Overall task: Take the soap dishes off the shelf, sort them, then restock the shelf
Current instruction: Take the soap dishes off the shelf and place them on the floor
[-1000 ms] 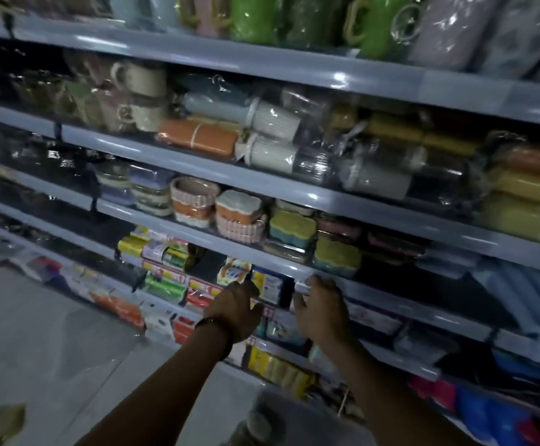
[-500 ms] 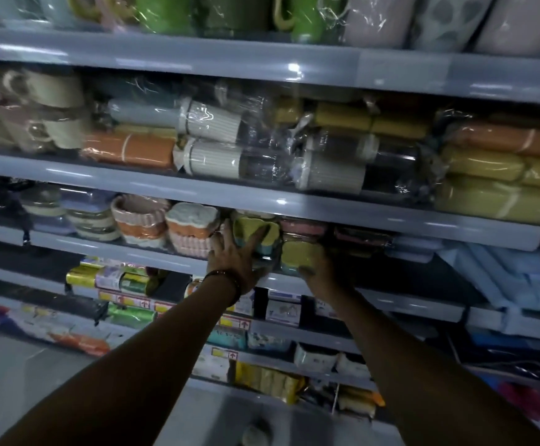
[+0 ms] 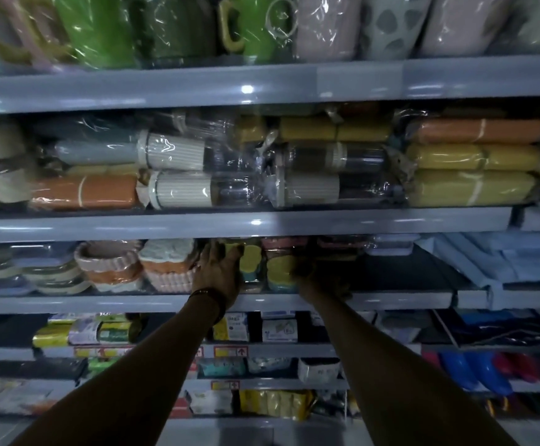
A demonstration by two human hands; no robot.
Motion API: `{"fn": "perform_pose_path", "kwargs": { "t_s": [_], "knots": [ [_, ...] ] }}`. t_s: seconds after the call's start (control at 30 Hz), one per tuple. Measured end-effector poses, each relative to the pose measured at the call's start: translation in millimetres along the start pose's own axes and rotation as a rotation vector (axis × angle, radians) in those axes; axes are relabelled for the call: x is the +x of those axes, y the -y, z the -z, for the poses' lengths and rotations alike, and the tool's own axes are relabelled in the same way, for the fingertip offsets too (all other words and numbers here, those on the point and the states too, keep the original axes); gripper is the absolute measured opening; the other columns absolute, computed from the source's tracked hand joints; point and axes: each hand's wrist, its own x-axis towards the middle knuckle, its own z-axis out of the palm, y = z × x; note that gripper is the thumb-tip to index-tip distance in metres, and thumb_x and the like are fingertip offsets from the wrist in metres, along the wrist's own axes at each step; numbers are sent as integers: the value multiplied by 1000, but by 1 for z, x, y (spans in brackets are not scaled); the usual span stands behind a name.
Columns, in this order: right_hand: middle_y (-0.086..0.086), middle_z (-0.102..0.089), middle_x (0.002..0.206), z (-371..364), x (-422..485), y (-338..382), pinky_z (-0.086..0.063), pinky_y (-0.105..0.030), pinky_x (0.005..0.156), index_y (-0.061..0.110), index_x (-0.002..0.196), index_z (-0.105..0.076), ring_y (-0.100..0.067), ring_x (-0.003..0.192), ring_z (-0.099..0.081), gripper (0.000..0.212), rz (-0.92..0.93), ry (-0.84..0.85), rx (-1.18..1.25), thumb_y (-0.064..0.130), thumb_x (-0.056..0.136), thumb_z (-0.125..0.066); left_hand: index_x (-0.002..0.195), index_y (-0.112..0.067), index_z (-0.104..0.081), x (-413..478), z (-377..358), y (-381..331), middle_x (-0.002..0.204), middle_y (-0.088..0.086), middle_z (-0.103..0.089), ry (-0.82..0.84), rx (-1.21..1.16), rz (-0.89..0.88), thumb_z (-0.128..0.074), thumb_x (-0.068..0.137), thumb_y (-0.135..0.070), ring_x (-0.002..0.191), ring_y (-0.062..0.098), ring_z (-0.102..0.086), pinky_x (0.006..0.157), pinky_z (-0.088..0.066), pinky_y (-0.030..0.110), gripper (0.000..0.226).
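Left hand: the left hand is laid against the left side of the yellow-lidded soap dishes with teal bases, wrapped in clear film; the fingers are seen stretched and spread apart, reaching up the stack. A dark bracelet is worn at the wrist.
Right hand: the right hand is placed at the right side of the same dishes, in deep shadow; whether its fingers are apart or clamped cannot be told.
Task's thing: the yellow-lidded soap dishes are stacked on the grey metal shelf, at its middle, between the two hands.
Neighbours to the left: a white-lidded orange scalloped soap dish is seen just beside the left hand, and an open pink and orange scalloped dish beyond it.
Neighbours behind: pink-lidded dishes are seen above and behind the yellow ones.
Shelf above: film-wrapped cylinders in white, orange and yellow are laid on their sides.
Top shelf: green plastic mugs under film are lined up.
Lower shelves: small boxed and bagged goods are stocked behind red and yellow price labels.
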Motion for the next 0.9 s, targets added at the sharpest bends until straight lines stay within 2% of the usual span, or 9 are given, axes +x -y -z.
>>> {"fn": "perform_pose_path", "kwargs": {
  "t_s": [0.1, 0.2, 0.33, 0.47, 0.53, 0.63, 0.7, 0.8, 0.9],
  "knots": [
    [-19, -38, 163, 10, -22, 20, -25, -65, 120, 29, 161, -32, -46, 147, -36, 101, -34, -5, 54, 84, 80, -53, 138, -24, -50, 11, 2, 5, 158, 15, -37, 28, -8, -70, -73, 87, -21, 152, 43, -26, 116, -39, 58, 56],
    [-11, -48, 155, 17, -31, 20, -35, -62, 116, 28, 160, -33, -44, 142, -43, 102, 84, -1, 70, 66, 74, -72, 123, -19, -53, 16, 12, 1, 135, 14, -55, 59, -24, -17, -79, 80, -22, 126, 43, -52, 98, -49, 48, 51],
    [-3, -61, 137, 33, -33, 23, -46, -51, 109, 31, 142, -57, -37, 128, -55, 82, 76, 20, 150, 46, 64, -77, 149, -16, -37, 16, 27, -10, 150, 18, -44, 97, 142, 32, -83, 79, -44, 132, 42, -48, 107, -41, 48, 89],
    [-1, -67, 123, 57, -34, 27, -53, -39, 100, 14, 129, -67, -24, 110, -63, 48, 117, 77, 281, 21, 84, -80, 160, -24, -27, 23, 30, -9, 162, 13, -29, 191, 209, 35, -79, 76, -62, 145, 45, -30, 116, -35, 54, 106],
    [-5, -67, 114, 60, -32, 28, -54, -38, 90, 12, 128, -67, -28, 107, -65, 45, 69, 31, 306, 28, 88, -77, 159, -30, -31, 27, 31, -3, 163, 9, -31, 222, 253, -15, -76, 68, -75, 147, 44, -27, 119, -33, 56, 112],
    [-9, -71, 91, 42, -18, 5, -56, -42, 65, 18, 105, -71, -27, 82, -64, 50, -10, -11, 435, 48, 66, -79, 154, -37, -38, 31, 32, 9, 154, 3, -49, 158, 272, -87, -66, 46, -92, 143, 37, -40, 118, -34, 53, 124],
    [-15, -74, 88, 30, -20, -11, -61, -51, 66, 12, 102, -74, -27, 72, -64, 57, -73, -113, 512, 51, 60, -81, 151, -33, -44, 26, 35, 14, 146, 5, -57, 139, 289, -171, -57, 51, -95, 134, 35, -52, 112, -40, 49, 119],
    [-13, -73, 78, 20, -58, -17, -57, -43, 62, 9, 95, -74, -29, 65, -65, 55, -166, -247, 713, 46, 57, -88, 149, -24, -44, 12, 32, 27, 144, 11, -54, 66, 136, -255, -68, 71, -80, 131, 37, -52, 108, -44, 45, 99],
    [-8, -74, 73, 11, -119, -14, -56, -49, 70, 14, 83, -75, -32, 69, -67, 52, -195, -356, 818, 50, 49, -87, 152, -23, -39, -8, 19, 49, 147, 14, -48, -65, -47, -384, -64, 63, -86, 132, 40, -49, 110, -44, 53, 112]
  ]
}}
